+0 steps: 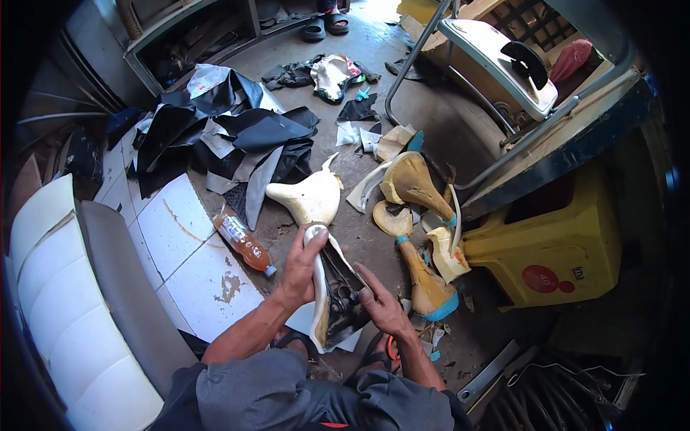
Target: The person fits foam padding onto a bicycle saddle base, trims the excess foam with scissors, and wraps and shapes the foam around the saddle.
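A bicycle saddle point(320, 327) is held bottom-up over my lap, its dark underside showing and a pale rim around it. My left hand point(300, 269) wraps the narrow nose, thumb on top. On the right edge, my right hand point(383, 305) grips with its thumb over the rim; some of its fingers are hidden. Just beyond my hands lies a pale, saddle-shaped piece of padding point(309, 199). Worn brownish-yellow saddle paddings point(415, 179) rest to the right, one with a blue end point(429, 284). An orange handle point(392, 348) shows near my foot.
A bottle of orange-brown liquid point(244, 241) lies on the left near white tiles point(176, 226). Black material scraps point(266, 129) pile beyond. On the right are a yellow plastic stool point(575, 248) and a metal-framed chair point(496, 57). A person's sandalled feet point(327, 27) stand at the back.
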`<action>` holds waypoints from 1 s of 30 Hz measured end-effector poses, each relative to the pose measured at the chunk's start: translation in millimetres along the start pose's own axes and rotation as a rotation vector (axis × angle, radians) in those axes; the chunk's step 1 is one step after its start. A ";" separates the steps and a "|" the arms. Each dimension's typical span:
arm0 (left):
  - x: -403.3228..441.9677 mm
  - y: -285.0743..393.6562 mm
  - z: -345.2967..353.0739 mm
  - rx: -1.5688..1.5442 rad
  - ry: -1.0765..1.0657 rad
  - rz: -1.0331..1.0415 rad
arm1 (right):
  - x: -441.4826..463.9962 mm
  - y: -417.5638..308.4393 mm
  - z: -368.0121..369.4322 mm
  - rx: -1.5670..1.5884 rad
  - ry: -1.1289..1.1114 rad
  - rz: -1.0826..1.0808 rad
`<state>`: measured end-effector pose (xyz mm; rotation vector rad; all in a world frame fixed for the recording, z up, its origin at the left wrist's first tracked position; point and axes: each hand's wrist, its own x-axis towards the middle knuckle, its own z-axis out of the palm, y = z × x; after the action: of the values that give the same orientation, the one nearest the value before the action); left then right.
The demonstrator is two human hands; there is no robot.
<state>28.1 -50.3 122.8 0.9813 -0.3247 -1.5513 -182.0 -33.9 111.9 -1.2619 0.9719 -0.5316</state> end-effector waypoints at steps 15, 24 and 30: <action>16.1 -10.0 -3.8 -0.183 -0.073 -0.092 | -21.5 2.1 -11.6 0.116 -0.034 0.068; 9.7 -2.0 7.3 -0.187 -0.420 0.407 | -18.6 24.1 -15.1 0.509 0.460 0.312; 6.4 -13.5 18.3 0.123 -0.820 0.455 | -13.6 19.0 2.6 1.121 0.104 0.156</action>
<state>6.0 -58.5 121.9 0.2720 -1.1419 -1.4459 -190.0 -16.7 98.1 -0.1546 0.6559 -0.8527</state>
